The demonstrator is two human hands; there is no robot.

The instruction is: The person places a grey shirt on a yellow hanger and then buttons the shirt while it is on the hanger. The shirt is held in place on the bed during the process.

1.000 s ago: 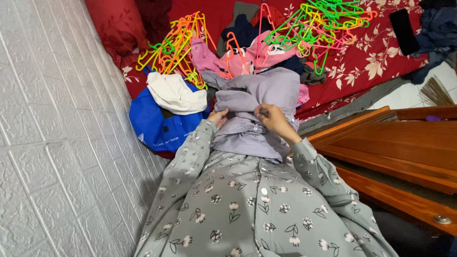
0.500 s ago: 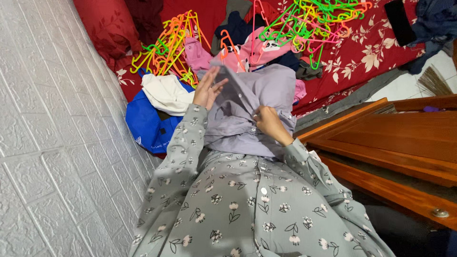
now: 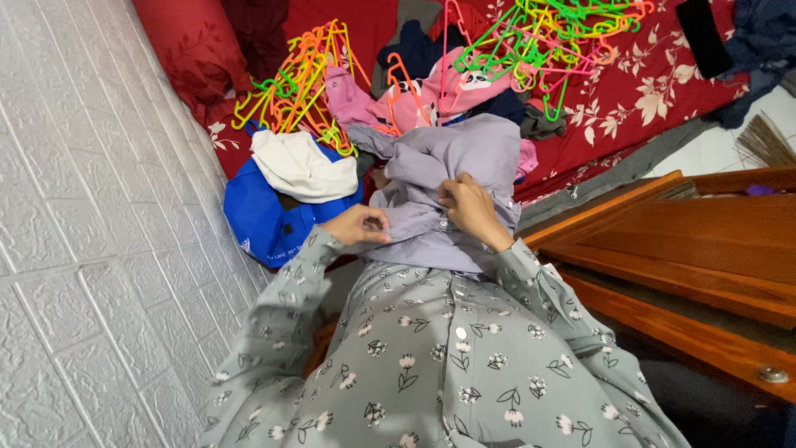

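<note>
Currently both hands work on one garment. Right hand [image 3: 468, 207] is clenched on a fold of the lavender shirt [image 3: 452, 158], fingers bunching the cloth near its button line. Left hand [image 3: 358, 225] pinches the lower left edge of the same shirt, fingers curled closed on the fabric. The shirt lies crumpled against the person's front, its upper part draped over the clothes pile on the bed [image 3: 655, 99].

Sleeves of the grey floral top [image 3: 431, 357] run from both wrists down toward the camera.

Just left of the left hand: a blue bag [image 3: 265, 217] with a white cloth [image 3: 300, 168] lying on top of it. Beyond the shirt: pink garments [image 3: 414, 95], a tangle of orange and yellow hangers [image 3: 303, 83], and a second tangle of green and pink hangers [image 3: 551, 37], all on the red flowered bedcover. White brick-pattern wall [image 3: 91, 224] on the left; wooden furniture [image 3: 688, 249] on the right; a broom [image 3: 767, 141] at the far right edge.
</note>
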